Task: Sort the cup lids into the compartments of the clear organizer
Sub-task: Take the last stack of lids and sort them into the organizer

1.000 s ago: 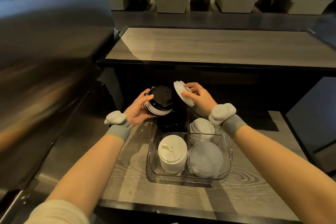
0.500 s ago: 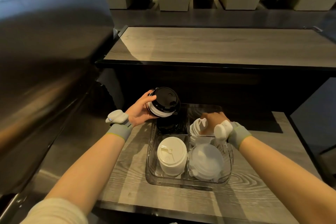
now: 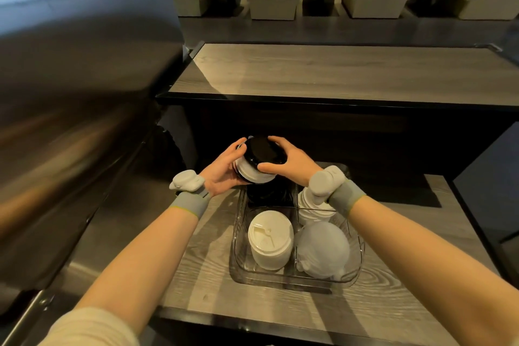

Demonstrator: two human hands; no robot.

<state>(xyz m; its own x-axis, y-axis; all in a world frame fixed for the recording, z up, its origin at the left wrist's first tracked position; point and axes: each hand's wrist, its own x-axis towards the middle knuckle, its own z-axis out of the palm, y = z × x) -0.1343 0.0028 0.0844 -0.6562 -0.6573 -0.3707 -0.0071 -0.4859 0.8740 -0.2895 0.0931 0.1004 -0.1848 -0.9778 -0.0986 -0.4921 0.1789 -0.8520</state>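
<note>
- Head view: my left hand (image 3: 224, 170) and right hand (image 3: 292, 161) were both curled shut around one mixed stack of lids (image 3: 259, 161), black lids over white ones, gripping it from opposite sides.
- The stack lay tilted, its top facing me, held in the air directly above the far-left compartment of the clear organizer (image 3: 356, 270), where black lids (image 3: 266, 195) already sat.
- Both hands were equally near; I judged the black ones needed only a short drop straight down.
- The organizer stood on the desk (image 3: 205, 275).

Black lids (image 3: 264, 152), clear organizer (image 3: 354, 267)
</note>
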